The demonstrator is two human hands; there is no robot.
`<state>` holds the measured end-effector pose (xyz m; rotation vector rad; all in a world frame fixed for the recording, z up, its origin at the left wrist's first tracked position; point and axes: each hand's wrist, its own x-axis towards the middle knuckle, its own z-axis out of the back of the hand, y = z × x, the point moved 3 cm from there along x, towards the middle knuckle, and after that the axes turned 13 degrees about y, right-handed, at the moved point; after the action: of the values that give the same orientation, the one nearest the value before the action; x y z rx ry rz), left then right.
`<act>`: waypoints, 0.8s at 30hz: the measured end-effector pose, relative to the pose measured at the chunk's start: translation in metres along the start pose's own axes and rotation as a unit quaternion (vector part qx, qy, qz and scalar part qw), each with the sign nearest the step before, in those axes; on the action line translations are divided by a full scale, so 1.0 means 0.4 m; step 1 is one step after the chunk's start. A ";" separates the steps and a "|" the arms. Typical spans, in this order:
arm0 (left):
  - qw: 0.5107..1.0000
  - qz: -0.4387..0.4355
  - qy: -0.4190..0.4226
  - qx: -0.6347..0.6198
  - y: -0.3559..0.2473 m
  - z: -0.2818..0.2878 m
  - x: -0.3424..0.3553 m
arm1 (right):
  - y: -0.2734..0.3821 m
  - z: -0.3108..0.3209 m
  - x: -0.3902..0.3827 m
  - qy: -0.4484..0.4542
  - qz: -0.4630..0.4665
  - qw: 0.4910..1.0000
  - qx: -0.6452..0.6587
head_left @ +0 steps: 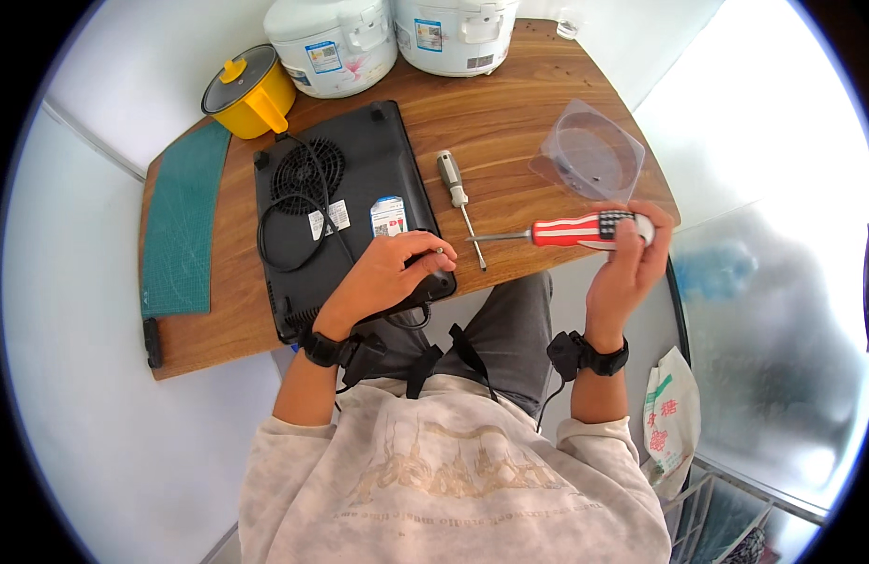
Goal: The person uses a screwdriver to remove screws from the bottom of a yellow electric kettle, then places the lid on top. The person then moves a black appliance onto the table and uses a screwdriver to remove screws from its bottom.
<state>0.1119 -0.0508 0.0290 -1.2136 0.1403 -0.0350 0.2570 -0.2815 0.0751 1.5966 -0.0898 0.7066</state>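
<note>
My right hand grips a screwdriver by its red-and-white striped handle, which has a dark patterned section. Its shaft points left, toward my left hand. The left fingers are pinched on a small metal piece, too small to make out its kind. That hand is over the near right corner of a black, flat appliance lying with its vented underside up. A black cord loops across the underside. A second screwdriver, grey and white, lies on the table, its shaft passing under the held one's tip.
A clear plastic tray with a few tiny dark bits is on the wooden table's right side. At the left lies a green cutting mat. A yellow pot and two white cookers stand at the back.
</note>
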 end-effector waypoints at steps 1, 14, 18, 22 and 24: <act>1.000 0.005 0.000 -0.005 0.001 -0.001 0.000 | 0.010 0.006 0.003 -0.029 0.001 0.999 0.033; 0.990 -0.057 0.008 0.128 -0.008 -0.008 0.001 | 0.007 -0.216 -0.067 0.406 -0.004 0.899 -0.166; 0.995 -0.049 0.018 0.087 -0.001 -0.007 -0.001 | -0.034 -0.246 -0.076 0.433 -0.017 0.875 -0.216; 0.990 -0.058 -0.009 0.131 0.000 -0.012 0.000 | -0.061 -0.236 -0.071 0.403 -0.071 0.894 -0.181; 0.987 -0.082 -0.012 0.140 -0.002 -0.013 0.001 | -0.065 -0.228 -0.064 0.439 -0.104 0.873 -0.186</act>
<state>0.1118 -0.0561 0.0280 -0.9417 0.0138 -0.1782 0.2132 -0.2016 0.0387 0.7893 0.5757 1.1054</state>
